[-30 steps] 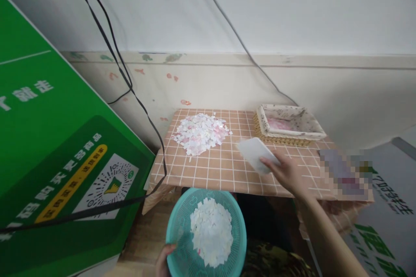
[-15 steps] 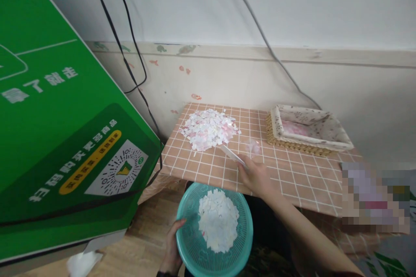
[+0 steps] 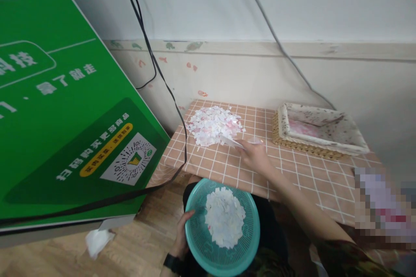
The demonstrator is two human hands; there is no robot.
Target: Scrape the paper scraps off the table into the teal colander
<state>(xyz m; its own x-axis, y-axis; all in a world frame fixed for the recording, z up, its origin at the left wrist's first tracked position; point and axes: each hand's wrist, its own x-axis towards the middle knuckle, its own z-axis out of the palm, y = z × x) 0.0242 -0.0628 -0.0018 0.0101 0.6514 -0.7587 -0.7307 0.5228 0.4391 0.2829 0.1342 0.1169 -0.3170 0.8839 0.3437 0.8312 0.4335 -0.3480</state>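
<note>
My left hand (image 3: 183,233) is closed on the left rim of a round teal plastic colander (image 3: 250,246), below the table's front edge. Many small white paper-like pieces (image 3: 225,218) are heaped in the colander. Over the table, my right hand (image 3: 255,156) is closed round a flat white blade-like strip (image 3: 232,141); its exact kind is unclear. The strip's far end meets the near right edge of a loose pile of small white and pink pieces (image 3: 212,125). A small clear item (image 3: 256,140) lies behind my right hand, mostly hidden.
A cloth-lined wicker basket (image 3: 325,138) with pinkish contents stands at the right of the checked tablecloth (image 3: 292,173). A green panel (image 3: 74,130) leans in at the left, with a black strap (image 3: 183,134) hanging near the table corner. White crumpled plastic (image 3: 98,242) lies on the floor.
My right hand has moved the white strip forward until it reaches the pile's edge. My left hand still holds the colander. The whole view has shifted slightly.
</note>
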